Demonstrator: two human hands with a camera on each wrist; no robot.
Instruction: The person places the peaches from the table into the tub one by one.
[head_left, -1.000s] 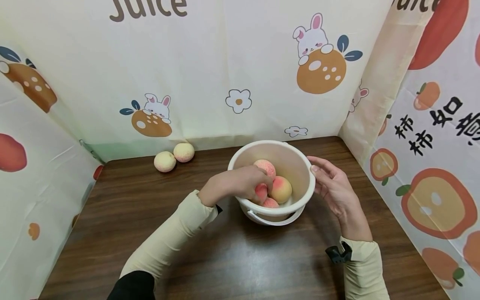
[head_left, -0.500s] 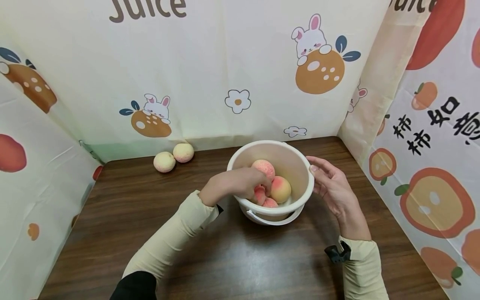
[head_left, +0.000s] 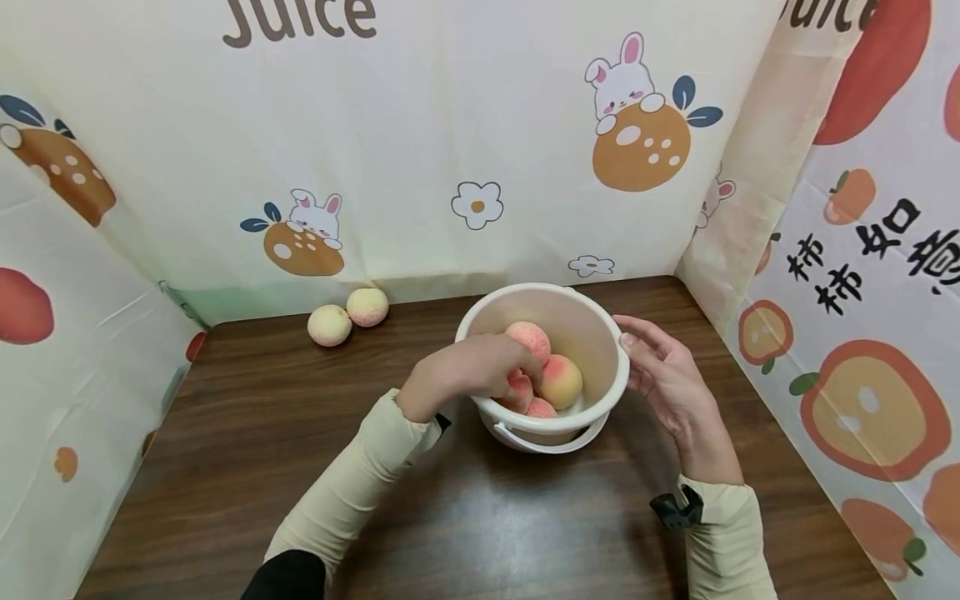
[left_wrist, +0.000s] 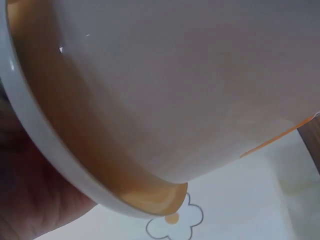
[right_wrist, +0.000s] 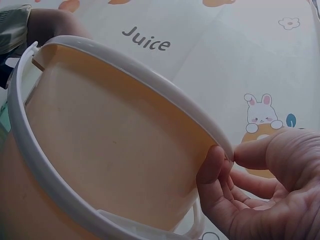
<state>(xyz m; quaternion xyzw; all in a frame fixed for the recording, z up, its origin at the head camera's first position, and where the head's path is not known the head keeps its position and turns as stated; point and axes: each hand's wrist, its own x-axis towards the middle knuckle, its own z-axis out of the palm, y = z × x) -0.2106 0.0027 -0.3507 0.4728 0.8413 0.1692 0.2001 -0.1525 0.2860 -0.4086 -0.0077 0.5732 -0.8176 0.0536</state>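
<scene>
The white bucket (head_left: 553, 423) stands upright with several peaches inside: a pink one (head_left: 528, 338), a yellow-pink one (head_left: 561, 383) and others nearer its front. My left hand (head_left: 482, 364) reaches over the left rim, its fingers curled round a pink peach (head_left: 516, 394); the fingertips are partly hidden. In the left wrist view, the bucket's outer wall (left_wrist: 175, 100) fills most of the picture, beside part of the left hand (left_wrist: 40, 190). My right hand (head_left: 667, 375) pinches the right rim, seen closer as the right hand (right_wrist: 260, 190) on the bucket (right_wrist: 115, 140).
Two pale peaches (head_left: 330, 325) (head_left: 367, 307) lie side by side at the back left of the dark wooden table (head_left: 300, 433). Printed cloth (head_left: 405, 125) hangs behind the table and along both sides. The bucket's white handle (head_left: 547, 447) hangs down at its front.
The left fingers and the peach under them have shifted slightly within the bucket, and more of that peach shows. The right hand keeps its hold on the rim.
</scene>
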